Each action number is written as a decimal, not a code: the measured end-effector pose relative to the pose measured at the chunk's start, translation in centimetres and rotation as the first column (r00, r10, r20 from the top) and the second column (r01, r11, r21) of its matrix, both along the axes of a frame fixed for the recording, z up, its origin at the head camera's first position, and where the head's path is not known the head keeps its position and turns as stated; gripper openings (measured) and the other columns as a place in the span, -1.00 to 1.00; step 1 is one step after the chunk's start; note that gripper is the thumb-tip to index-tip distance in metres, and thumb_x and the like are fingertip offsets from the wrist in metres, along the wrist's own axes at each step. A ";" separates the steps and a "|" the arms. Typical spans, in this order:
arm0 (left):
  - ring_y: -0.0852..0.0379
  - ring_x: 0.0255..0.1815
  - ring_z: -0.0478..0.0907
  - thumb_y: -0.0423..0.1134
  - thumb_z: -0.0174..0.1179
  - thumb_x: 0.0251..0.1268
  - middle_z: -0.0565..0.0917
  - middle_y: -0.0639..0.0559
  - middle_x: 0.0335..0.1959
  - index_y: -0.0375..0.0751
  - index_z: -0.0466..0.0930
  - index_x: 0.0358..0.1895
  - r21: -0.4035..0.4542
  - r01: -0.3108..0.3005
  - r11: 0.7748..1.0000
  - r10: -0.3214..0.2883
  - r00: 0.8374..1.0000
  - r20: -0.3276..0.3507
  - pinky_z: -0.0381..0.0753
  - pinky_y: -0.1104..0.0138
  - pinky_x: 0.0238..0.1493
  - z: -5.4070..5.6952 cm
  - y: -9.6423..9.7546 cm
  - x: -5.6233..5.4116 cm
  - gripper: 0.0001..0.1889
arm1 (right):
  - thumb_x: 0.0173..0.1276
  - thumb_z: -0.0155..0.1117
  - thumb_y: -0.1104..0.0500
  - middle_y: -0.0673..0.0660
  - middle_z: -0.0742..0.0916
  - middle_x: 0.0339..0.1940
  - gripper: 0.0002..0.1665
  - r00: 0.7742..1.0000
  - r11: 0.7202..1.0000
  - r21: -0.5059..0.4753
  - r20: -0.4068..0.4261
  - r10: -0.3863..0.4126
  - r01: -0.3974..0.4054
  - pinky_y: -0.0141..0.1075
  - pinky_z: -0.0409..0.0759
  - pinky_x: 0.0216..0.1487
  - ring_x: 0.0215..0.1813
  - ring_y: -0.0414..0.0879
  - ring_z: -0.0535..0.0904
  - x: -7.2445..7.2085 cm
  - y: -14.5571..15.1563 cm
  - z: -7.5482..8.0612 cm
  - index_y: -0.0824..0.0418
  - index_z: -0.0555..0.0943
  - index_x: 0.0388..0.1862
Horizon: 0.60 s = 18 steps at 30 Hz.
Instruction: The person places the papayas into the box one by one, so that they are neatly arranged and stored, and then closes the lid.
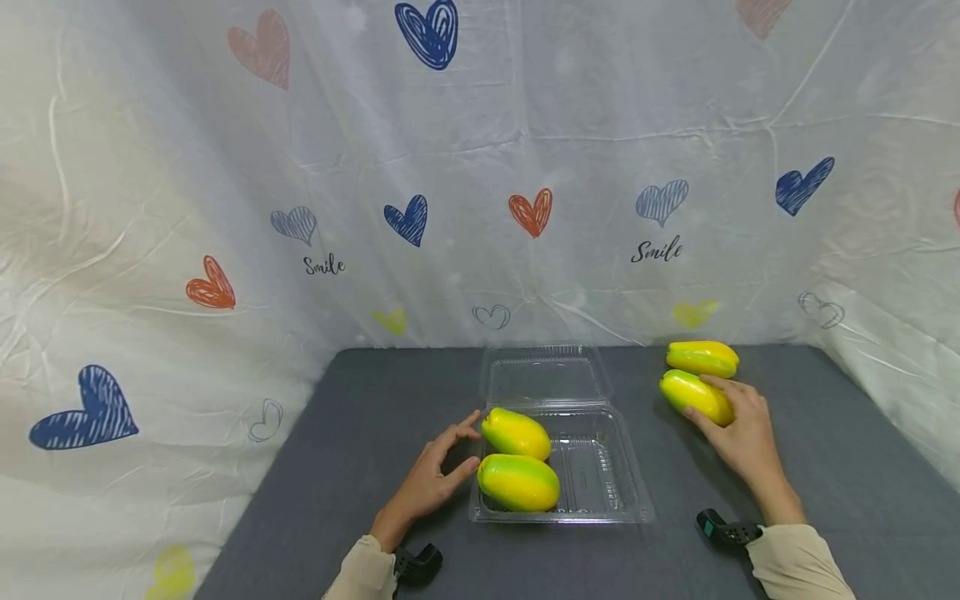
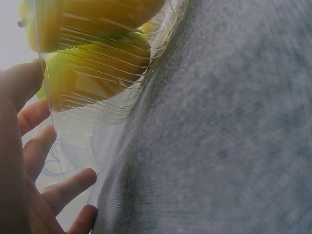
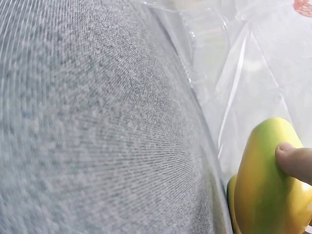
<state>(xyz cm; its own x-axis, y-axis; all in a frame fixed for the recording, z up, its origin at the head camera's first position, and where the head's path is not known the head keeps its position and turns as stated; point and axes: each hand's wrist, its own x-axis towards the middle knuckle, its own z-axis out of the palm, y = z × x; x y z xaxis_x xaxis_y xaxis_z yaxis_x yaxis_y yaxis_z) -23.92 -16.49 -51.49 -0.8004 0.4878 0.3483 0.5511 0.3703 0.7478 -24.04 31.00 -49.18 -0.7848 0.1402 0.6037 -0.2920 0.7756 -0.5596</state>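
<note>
So my right hand (image 1: 742, 433) has thumb and fingers wrapped on a papaya (image 1: 686, 393), which sits just ahead-left of my palm, long axis slanting far-left to near-right. Another papaya (image 1: 702, 358) lies right behind it. Clear clamshell's (image 1: 588, 467) off left, two more papayas (image 1: 519, 483) in its left half, my left hand (image 1: 430, 481) loosely spread at that edge, well apart from the gripped one.

Creased whitish sheeting (image 1: 465, 167) with blue, orange and yellow hearts (image 1: 408, 222) behind and beside a grey table (image 1: 337, 425)
</note>
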 end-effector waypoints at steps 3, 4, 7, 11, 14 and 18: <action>-0.10 0.64 0.17 -0.17 0.16 0.53 0.23 0.08 0.64 0.04 0.45 0.27 0.003 0.003 1.000 -0.003 1.000 0.002 0.15 -0.37 0.45 0.0 0.0 -0.1 -0.68 | 0.08 0.60 0.34 0.51 0.58 0.10 -0.31 1.000 1.000 -0.005 -0.005 0.005 -0.005 0.07 0.18 -0.05 0.06 0.41 0.39 -0.1 -0.1 0.0 0.35 0.57 0.22; -0.10 0.64 0.17 -0.17 0.16 0.54 0.23 0.09 0.64 0.04 0.45 0.26 0.004 0.003 1.000 -0.003 1.000 0.002 0.14 -0.37 0.44 0.0 0.0 -0.1 -0.68 | 0.08 0.60 0.34 0.51 0.58 0.10 -0.30 1.000 1.000 -0.007 -0.006 0.005 -0.006 0.06 0.18 -0.05 0.06 0.40 0.40 -0.1 -0.1 0.1 0.35 0.57 0.23; -0.10 0.64 0.17 -0.16 0.16 0.54 0.22 0.10 0.64 0.05 0.44 0.27 0.006 0.003 1.000 -0.003 1.000 0.005 0.13 -0.37 0.45 0.1 0.0 -0.1 -0.68 | 0.08 0.60 0.33 0.50 0.58 0.10 -0.30 1.000 1.000 -0.011 -0.005 0.005 -0.005 0.06 0.19 -0.05 0.06 0.39 0.40 0.0 -0.2 0.2 0.34 0.57 0.24; -0.12 0.65 0.15 -0.16 0.17 0.53 0.23 0.10 0.64 0.06 0.44 0.27 0.007 0.005 1.000 -0.005 1.000 -0.001 0.12 -0.38 0.45 0.1 0.1 -0.1 -0.67 | 0.10 0.60 0.32 0.49 0.58 0.10 -0.31 1.000 1.000 -0.012 0.002 0.004 -0.003 0.05 0.20 -0.07 0.06 0.39 0.41 0.0 -0.2 0.3 0.33 0.57 0.24; -0.11 0.65 0.15 -0.15 0.17 0.53 0.22 0.14 0.64 0.08 0.45 0.26 -0.001 -0.004 1.000 0.004 1.000 -0.001 0.09 -0.40 0.44 0.1 0.0 0.0 -0.67 | 0.10 0.60 0.32 0.49 0.59 0.10 -0.30 1.000 1.000 -0.015 0.002 0.005 -0.005 0.04 0.21 -0.07 0.06 0.38 0.41 0.0 -0.2 0.2 0.33 0.57 0.25; -0.08 0.66 0.14 -0.13 0.18 0.52 0.21 0.21 0.64 0.10 0.45 0.26 -0.009 -0.016 1.000 0.016 1.000 0.013 0.07 -0.40 0.44 0.0 0.0 0.0 -0.67 | 0.08 0.60 0.34 0.49 0.59 0.09 -0.30 1.000 1.000 -0.021 -0.010 0.006 -0.006 0.03 0.21 -0.07 0.05 0.37 0.41 0.0 -0.3 0.1 0.33 0.57 0.24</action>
<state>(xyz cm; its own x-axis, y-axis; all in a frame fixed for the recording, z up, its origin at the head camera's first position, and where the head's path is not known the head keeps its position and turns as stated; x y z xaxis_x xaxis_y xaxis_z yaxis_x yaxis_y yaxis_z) -23.90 -16.49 -51.46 -0.8128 0.4776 0.3335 0.5350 0.3856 0.7517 -24.01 30.70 -49.06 -0.7797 0.1481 0.6083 -0.3025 0.7617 -0.5731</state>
